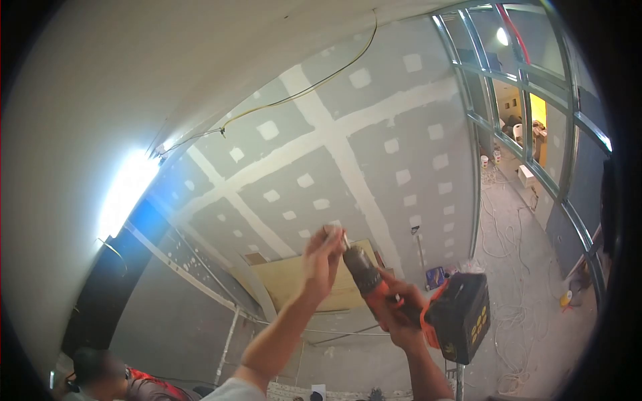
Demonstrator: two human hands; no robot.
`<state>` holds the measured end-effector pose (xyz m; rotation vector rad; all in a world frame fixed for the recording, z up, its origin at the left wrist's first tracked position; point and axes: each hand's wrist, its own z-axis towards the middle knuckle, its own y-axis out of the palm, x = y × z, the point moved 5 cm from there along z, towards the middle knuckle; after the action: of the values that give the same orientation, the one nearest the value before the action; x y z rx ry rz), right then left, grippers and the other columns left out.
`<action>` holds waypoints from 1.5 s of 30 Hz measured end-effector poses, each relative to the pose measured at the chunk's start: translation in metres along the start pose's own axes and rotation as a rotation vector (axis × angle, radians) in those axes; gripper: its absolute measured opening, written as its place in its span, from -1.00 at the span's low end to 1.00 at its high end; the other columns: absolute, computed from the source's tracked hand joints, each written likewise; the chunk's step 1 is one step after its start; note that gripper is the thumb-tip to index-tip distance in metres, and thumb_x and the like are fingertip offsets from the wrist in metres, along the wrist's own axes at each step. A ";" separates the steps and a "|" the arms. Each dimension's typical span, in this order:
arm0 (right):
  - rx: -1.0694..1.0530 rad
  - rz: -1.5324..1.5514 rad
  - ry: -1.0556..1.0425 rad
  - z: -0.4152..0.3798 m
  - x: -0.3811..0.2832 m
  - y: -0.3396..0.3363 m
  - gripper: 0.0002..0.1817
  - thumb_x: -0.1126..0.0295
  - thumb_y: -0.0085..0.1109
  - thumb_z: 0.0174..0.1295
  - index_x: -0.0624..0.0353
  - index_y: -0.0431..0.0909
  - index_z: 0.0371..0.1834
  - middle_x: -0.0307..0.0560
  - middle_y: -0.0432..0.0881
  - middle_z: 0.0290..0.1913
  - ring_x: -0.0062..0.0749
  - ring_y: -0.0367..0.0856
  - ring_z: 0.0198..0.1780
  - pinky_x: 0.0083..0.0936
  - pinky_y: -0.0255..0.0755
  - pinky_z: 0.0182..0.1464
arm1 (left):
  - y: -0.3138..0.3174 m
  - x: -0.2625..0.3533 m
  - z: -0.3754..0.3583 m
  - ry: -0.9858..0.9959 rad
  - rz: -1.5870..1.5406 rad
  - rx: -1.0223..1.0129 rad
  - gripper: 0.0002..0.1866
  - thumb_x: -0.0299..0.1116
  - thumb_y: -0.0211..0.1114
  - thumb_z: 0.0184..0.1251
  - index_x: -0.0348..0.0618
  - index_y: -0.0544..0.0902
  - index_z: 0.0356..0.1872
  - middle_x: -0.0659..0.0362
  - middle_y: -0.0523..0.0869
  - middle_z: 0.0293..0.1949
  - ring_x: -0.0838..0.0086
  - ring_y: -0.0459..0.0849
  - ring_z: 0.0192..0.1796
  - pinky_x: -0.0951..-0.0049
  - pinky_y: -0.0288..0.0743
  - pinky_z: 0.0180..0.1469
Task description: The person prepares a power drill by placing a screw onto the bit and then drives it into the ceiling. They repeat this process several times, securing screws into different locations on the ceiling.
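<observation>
My right hand is wrapped round the grip of an orange and black cordless drill, whose large black battery points toward the lower right. The drill is tilted, its black chuck aimed up and to the left. Close to the tip, my left hand is raised with its fingers pinched together at the end of the bit. Slight blur hides what, if anything, small those fingers hold.
A bright tube light hangs at the left, and a yellowish cable dangles from the ceiling. Metal stud framing stands at the right. Loose cords trail over the floor. Another person is at the lower left.
</observation>
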<state>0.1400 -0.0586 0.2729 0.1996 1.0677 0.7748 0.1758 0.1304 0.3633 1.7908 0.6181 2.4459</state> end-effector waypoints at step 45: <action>0.027 -0.200 -0.926 0.289 -0.105 0.083 -0.73 0.51 0.09 0.47 0.24 0.42 0.19 -0.05 0.59 0.17 -0.59 0.64 -0.05 -0.67 0.54 -0.05 | 0.146 0.307 0.054 0.186 0.285 -0.338 -0.26 -0.32 0.24 0.53 -0.58 0.07 0.49 0.33 0.27 -0.41 0.64 0.18 -0.35 0.63 0.19 -0.31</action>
<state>0.3181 -0.0067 0.5311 0.4171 0.2110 0.3991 0.1526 0.0940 0.7047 1.6229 -0.0562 2.7117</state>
